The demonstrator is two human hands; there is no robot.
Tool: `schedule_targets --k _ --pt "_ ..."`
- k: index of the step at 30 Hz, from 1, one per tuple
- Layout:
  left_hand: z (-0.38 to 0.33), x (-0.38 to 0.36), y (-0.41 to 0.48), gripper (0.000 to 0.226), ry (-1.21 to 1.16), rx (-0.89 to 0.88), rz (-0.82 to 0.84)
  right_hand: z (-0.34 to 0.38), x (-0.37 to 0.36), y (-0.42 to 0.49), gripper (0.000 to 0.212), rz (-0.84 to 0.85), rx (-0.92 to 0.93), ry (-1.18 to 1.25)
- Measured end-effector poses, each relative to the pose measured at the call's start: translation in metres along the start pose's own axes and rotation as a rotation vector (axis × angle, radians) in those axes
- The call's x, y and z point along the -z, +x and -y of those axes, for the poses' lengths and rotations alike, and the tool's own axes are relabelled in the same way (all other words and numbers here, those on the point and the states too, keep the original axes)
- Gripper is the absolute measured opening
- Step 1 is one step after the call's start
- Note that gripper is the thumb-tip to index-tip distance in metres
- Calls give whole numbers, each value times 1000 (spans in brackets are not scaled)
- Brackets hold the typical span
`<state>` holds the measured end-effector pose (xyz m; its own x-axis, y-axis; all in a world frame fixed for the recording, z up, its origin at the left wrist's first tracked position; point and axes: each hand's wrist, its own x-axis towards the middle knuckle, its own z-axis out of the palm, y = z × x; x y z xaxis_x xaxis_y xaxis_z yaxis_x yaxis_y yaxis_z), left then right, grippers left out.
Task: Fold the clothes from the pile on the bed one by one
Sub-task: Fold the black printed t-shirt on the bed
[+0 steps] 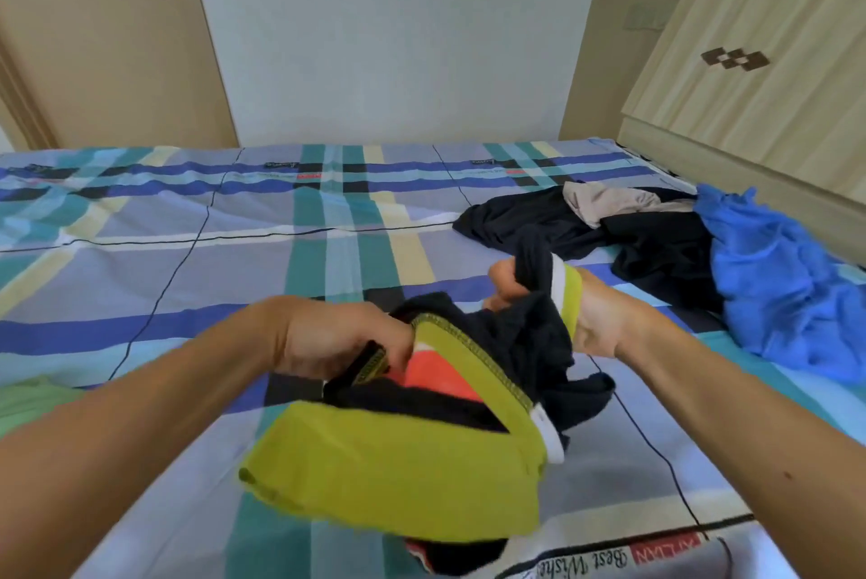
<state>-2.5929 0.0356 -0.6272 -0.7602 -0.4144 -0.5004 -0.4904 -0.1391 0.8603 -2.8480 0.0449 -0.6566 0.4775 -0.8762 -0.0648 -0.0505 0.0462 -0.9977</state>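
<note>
Yellow-green and black garment [393,475] hangs bunched over the bed [187,250], between both hands. I note the left hand [328,339] has its fingers curled, pinching the stitched yellow hem. Right hand [553,302]: fingers curled round black fabric beside a white-edged band. Clothes pile [656,241] lies far right on the bed.

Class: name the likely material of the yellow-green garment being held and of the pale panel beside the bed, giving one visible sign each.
Yellow-green garment: probably soft matte knit fabric; it droops, shows stitched seams. Pale panel: wood or wood-look laminate, smooth; faint grain streaks.
</note>
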Motion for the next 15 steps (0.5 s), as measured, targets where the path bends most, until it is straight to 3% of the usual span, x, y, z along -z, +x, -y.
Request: schedule_targets --k 2,5,8,10,12,13,15 --pt "-22 -5 1 15 480 139 98 14 -7 -5 37 62 43 -202" --pt "-37 -4 8 29 1236 413 22 32 -8 3 36 96 147 -751" --pt "-2 3 18 14 1715 523 -41 40 0 4 31 162 203 -1348" --pt "17 8 19 26 1833 561 -131 36 -1 -5 22 276 172 -1689" --pt "17 7 16 33 1940 579 19 20 -7 -12 23 400 150 -1906" --pt "15 5 14 36 1942 609 70 11 -12 -14 23 423 166 -1964" --pt "18 10 11 41 1778 470 9 -6 -16 -17 19 385 193 -2002"
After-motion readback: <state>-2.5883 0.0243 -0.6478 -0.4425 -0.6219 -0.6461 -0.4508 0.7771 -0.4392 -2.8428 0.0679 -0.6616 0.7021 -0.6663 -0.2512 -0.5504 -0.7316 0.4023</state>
